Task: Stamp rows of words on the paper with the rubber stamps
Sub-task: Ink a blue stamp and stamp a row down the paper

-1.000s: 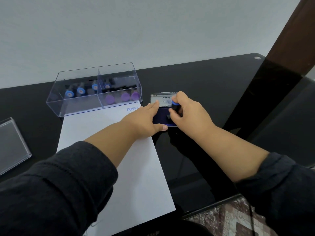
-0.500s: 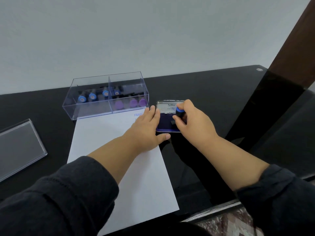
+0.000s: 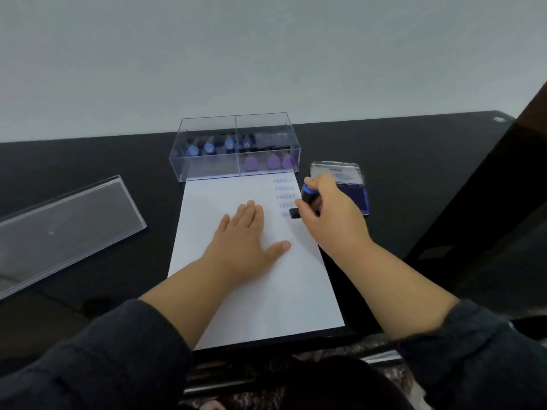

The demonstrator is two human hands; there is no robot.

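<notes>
The right hand [image 3: 331,214] pinches a rubber stamp [image 3: 306,202] between thumb and curled fingers [image 3: 313,184], at the right edge of the white paper [image 3: 251,291]. The stamp is a short black barrel with a bright blue cap on top and a flat black block at the foot. Its long axis runs from foot to cap and leans, the blue cap tipped up and away from the person, the black foot low at the paper edge, just under the fingertips. Whether the foot touches the sheet cannot be told.

Just left of those fingers runs a column of blue stamped words [image 3: 284,196], "FRAGILE" repeated down the sheet's top right corner; the lowest ones are partly hidden by the stamp.

The left hand [image 3: 245,241] lies flat on the paper, its fingers straight and close together, the thumb spread out to the right, pointing away from the person.

Beyond the right hand's fingers, on the black counter [image 3: 414,173], sits an open ink pad [image 3: 346,184] with a dark blue inking face. Beyond the left fingertips stands a clear plastic box [image 3: 233,146] holding more stamps with blue and purple caps, touching the paper's far edge. Far to the left of the left hand lies a clear lid [image 3: 65,223].
</notes>
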